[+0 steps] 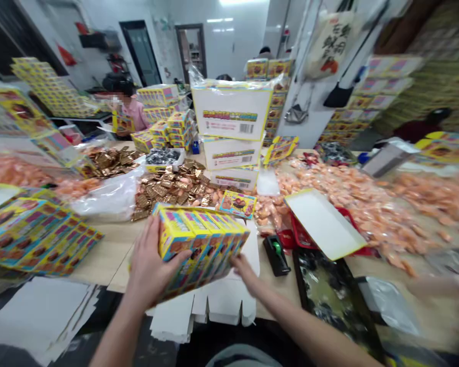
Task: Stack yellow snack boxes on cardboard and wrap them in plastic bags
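Note:
Between my two hands is a row of several yellow and blue printed boxes (202, 239), lifted and tilted above the table. My left hand (153, 265) grips the row's left end, thumb across the front and fingers up the side. At the lower right end my right hand (245, 272) is closed on the row, its fingertips partly hidden behind it. Beneath the boxes, flat white cardboard blanks (224, 300) lie at the table's front edge. One small printed box (237, 204) lies just behind the row.
A black tape dispenser (276, 255), a white box lid (325, 221) and a dark tray (332, 300) are to the right. Large white cartons (233, 114) stand stacked ahead. Gold packets (172, 186) and orange packets (329, 183) are heaped around. Another person's blurred hand (443, 295) is at far right.

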The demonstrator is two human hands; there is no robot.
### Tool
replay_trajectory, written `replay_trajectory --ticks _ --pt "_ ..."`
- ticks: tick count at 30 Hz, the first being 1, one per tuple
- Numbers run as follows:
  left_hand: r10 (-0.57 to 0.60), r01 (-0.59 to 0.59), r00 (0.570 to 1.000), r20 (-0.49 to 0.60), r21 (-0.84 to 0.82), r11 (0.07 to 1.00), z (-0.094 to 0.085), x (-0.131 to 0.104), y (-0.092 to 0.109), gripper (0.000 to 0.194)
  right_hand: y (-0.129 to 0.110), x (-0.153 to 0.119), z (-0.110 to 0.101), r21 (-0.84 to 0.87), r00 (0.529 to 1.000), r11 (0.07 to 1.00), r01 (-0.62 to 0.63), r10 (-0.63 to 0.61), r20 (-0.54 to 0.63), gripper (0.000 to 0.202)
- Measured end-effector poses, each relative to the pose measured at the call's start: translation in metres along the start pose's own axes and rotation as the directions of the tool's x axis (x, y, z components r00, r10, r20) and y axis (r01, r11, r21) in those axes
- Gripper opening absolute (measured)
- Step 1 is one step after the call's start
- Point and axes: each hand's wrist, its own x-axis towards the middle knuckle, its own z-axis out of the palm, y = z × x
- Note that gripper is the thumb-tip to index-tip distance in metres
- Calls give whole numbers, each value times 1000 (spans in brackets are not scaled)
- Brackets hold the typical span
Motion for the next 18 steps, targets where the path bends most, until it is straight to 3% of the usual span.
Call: replay_trajectory --ticks 2,4,6,7,8,9,11,12,13,14,15,16,18 --pt "205 -217 971 127 96 971 -16 35 27 105 16 -27 50 176 983 980 -94 64 170 35" --pt "328 -369 903 276 113 922 -11 49 51 102 27 -38 89 299 931 922 -245 138 336 35" --pt "406 -468 814 416 56 882 6 45 66 96 37 -39 99 294 868 892 -343 183 461 36" --pt "435 -501 766 473 16 865 15 39 69 94 42 -40 90 220 819 904 -366 201 537 34" --pt "454 -519 729 512 -18 855 22 33 70 95 47 -40 72 109 734 920 -376 224 642 30" --pt "459 -523 709 536 -38 852 28 26 69 98 52 -40 45 -28 617 931 -364 263 741 25" --pt "435 -501 711 552 -35 865 32 15 64 108 54 -35 -23 -289 410 935 -206 351 842 13" --pt "417 -487 720 554 -24 873 32 11 61 111 50 -27 -59 -333 484 926 -177 376 790 14" --pt "407 -479 725 555 -19 878 30 8 59 113 45 -14 -94 -355 703 927 -122 333 629 17" --pt "407 -477 726 554 -20 879 29 6 57 114 37 5 -125 -447 918 892 -70 233 321 22" --pt "413 -481 727 549 -22 877 28 5 54 114 29 29 -151 -501 976 863 -65 160 148 31" --pt "425 -493 731 534 -18 870 28 4 52 114 20 58 -172 -543 995 836 -73 99 19 40" --pt "489 -565 732 474 21 825 31 4 45 107 8 123 -201 -620 987 778 -103 4 -158 46"
